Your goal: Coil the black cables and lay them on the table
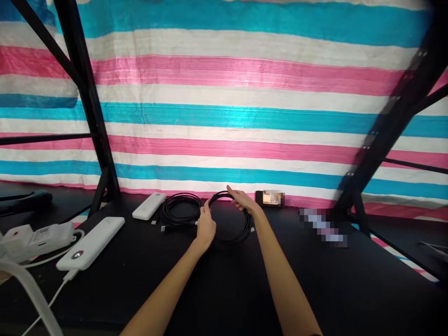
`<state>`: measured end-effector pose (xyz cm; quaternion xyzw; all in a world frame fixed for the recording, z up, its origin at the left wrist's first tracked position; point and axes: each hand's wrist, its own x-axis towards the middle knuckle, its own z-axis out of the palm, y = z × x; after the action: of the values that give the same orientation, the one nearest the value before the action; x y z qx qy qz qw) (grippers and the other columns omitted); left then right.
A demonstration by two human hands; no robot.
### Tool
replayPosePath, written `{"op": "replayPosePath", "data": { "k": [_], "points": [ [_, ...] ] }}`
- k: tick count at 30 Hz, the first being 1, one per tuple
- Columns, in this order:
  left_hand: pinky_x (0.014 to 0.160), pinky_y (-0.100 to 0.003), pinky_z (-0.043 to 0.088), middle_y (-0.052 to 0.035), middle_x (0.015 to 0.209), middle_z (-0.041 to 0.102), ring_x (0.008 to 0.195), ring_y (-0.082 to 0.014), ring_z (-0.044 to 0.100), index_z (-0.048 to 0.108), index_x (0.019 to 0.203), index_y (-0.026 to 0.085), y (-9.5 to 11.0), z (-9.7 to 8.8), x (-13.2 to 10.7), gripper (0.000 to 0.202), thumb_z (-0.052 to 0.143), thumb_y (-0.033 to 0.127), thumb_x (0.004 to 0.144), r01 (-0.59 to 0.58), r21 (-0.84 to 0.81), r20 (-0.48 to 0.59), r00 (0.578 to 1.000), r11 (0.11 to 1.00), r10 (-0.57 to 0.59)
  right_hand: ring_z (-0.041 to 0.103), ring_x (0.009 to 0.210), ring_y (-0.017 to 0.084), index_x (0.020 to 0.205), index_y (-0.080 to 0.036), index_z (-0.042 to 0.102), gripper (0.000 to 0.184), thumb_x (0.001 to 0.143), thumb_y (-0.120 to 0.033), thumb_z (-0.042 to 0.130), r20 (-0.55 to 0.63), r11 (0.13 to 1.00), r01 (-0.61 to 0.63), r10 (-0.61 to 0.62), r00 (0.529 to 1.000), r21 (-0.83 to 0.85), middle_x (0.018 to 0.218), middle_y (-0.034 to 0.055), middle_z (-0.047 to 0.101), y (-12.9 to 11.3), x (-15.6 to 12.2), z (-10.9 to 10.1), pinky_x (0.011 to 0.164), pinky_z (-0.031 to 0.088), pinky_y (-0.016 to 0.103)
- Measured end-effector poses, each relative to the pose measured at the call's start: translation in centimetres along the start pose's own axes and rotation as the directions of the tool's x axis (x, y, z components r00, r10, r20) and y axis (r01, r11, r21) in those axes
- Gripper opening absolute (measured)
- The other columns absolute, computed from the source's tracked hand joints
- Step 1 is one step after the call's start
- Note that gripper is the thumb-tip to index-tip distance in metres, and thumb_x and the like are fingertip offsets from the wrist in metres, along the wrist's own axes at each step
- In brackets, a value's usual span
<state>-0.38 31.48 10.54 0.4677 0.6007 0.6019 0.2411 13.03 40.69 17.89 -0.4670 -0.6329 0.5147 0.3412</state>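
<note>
A black cable [236,239] lies in a round coil on the dark tabletop, its loop running between my two hands. On the coil's left side my left hand [206,227] is closed round the cable, thumb on top. My right hand [244,200] grips the upper right part of the same loop, with the index finger stretched along it. A pale plug end [252,229] shows at the coil's right edge. Just left of my left hand lies a second coil of black cable [180,210], with plug ends [163,228] in front of it.
Two white power banks lie to the left, one farther back [149,206] and one nearer [91,243] with a white cable plugged in. A white power strip [42,240] sits at far left. Behind are a small screen device [270,198], black frame posts [93,107] and striped sheeting [227,93].
</note>
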Motion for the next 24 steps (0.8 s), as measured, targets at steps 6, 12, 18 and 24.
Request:
{"op": "replayPosePath", "data": {
  "k": [6,12,18,24],
  "points": [
    [0.060,-0.027,0.049,-0.0092,0.113,0.056,0.060,-0.0123,0.061,0.042,0.131,0.023,0.2,0.4,0.8,0.060,0.043,0.003,0.073,-0.007,-0.111,0.017,1.000,0.994,0.009,0.015,0.036,0.002,0.070,-0.019,0.045,0.039,0.073,-0.051,0.067,0.008,0.992,0.010,-0.011,1.000,0.123,0.046,-0.0115,0.027,-0.2,0.6,-0.5,0.032,0.009,0.015],
    [0.068,-0.027,0.049,-0.0005,0.065,0.061,0.063,-0.0151,0.062,0.044,0.109,0.016,0.7,1.3,0.3,0.027,0.038,0.035,0.091,0.016,-0.280,-0.004,1.000,0.960,-0.018,0.011,0.038,0.005,0.072,-0.023,0.035,0.039,0.084,-0.058,0.047,-0.084,0.975,0.120,-0.106,0.991,0.189,0.051,-0.0119,0.017,-1.9,0.0,-1.1,0.032,0.013,0.014],
    [0.036,-0.020,0.037,0.0089,0.051,0.049,0.030,-0.0111,0.046,0.032,0.121,0.019,1.1,1.0,-0.7,0.035,0.035,0.027,0.088,0.076,-0.284,0.050,0.997,0.956,-0.064,0.022,0.039,0.006,0.078,-0.020,0.046,0.031,0.086,-0.051,0.048,-0.197,0.992,0.125,-0.120,0.973,0.011,0.050,-0.0099,0.026,-2.4,-0.6,-0.3,0.034,0.018,0.017],
    [0.029,-0.016,0.026,0.0124,0.045,0.041,0.024,-0.0078,0.037,0.031,0.128,0.016,0.8,0.7,-0.9,0.049,0.045,0.018,0.081,0.212,-0.163,0.107,0.975,0.963,-0.197,0.052,0.060,0.009,0.092,-0.015,0.059,0.016,0.082,-0.027,0.064,-0.243,0.964,-0.070,0.006,0.970,-0.257,0.076,0.0002,0.058,-0.1,0.4,-0.5,0.050,0.039,0.019]
  ]
}}
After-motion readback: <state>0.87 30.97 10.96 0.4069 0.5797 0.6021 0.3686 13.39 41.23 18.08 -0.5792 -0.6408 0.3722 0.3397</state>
